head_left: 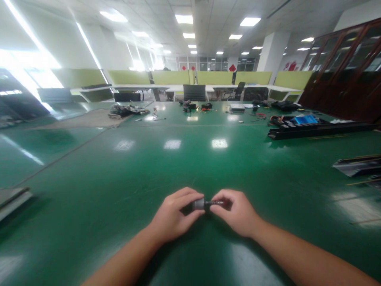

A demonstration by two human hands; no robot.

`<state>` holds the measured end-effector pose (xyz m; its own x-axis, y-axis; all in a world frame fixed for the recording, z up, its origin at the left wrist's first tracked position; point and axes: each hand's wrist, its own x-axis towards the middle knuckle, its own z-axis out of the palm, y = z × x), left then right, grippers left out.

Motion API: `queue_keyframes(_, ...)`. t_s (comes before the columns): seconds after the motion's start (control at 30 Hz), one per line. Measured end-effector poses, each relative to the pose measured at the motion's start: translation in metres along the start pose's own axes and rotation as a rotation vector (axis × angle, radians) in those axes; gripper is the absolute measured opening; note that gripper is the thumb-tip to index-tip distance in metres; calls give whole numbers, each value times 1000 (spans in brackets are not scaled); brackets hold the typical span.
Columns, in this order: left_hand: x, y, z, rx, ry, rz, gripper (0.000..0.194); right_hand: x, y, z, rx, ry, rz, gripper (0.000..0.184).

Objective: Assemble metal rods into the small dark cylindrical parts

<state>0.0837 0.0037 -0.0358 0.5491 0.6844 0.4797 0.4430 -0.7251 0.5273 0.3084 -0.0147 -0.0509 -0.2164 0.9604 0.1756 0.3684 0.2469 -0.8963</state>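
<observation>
Small motor-like part held between two hands

The left hand (175, 216) curls partly open, thumb and fingers gripping the grey cylinder (199, 204) of the part. The right hand (238, 212) pinches its thin dark shaft (214, 203), fingers nearly closed. The part lies sideways between both hands, above or on the green surface (184, 167); contact is unclear. Well beyond, to the right, sits a long black channel (315, 130).
</observation>
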Motion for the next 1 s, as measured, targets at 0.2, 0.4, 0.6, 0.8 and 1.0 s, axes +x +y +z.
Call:
queue_keyframes(0.2, -1, -2, -2, 10, -1, -1, 27, 1, 1, -1, 5, 7, 10, 6)
queue_keyframes(0.4, 1, 0, -4, 27, 16, 19, 26, 1, 0, -1, 0, 21, 13, 7)
queue_keyframes(0.6, 3, 1, -6, 52, 27, 20, 25, 1, 1, -1, -27, 40, 11, 7)
queue_keyframes(0.8, 2, 0, -6, 47, 21, 5, 27, 0, 2, -1, -32, 52, 9, 7)
queue_keyframes(1.0, 2, -1, -7, 56, 34, 0, 26, 2, 3, -1, -35, 58, -2, 6)
